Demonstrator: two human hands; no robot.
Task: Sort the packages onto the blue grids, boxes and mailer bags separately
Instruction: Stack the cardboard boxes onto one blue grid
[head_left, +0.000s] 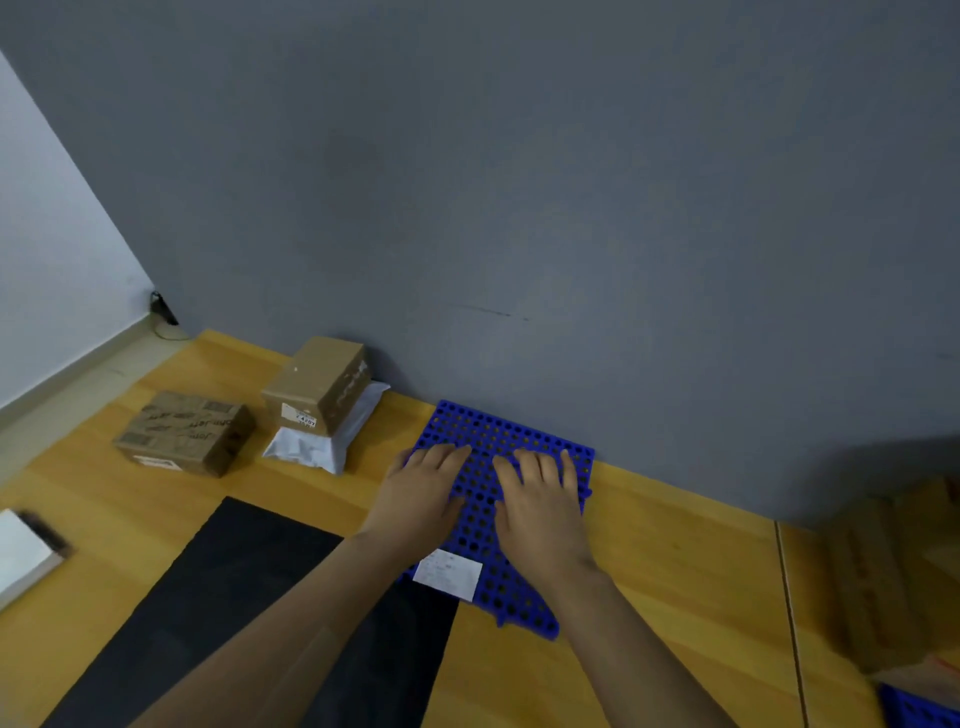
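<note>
A blue perforated grid (498, 431) lies flat on the wooden floor against the grey wall. My left hand (421, 499) and my right hand (540, 509) both rest palm down on it, fingers spread, holding nothing. A white label (449, 574) sits on the grid's near edge. To the left, a brown cardboard box (319, 384) stands on a white mailer bag (322, 441). Another printed brown box (184, 434) lies further left. A second blue grid (919, 712) shows at the bottom right corner.
A black mat (218, 597) covers the floor at the lower left. A white package (23, 558) lies at the left edge. Blurred cardboard boxes (883, 582) stand at the right. The grey wall (519, 208) runs behind everything.
</note>
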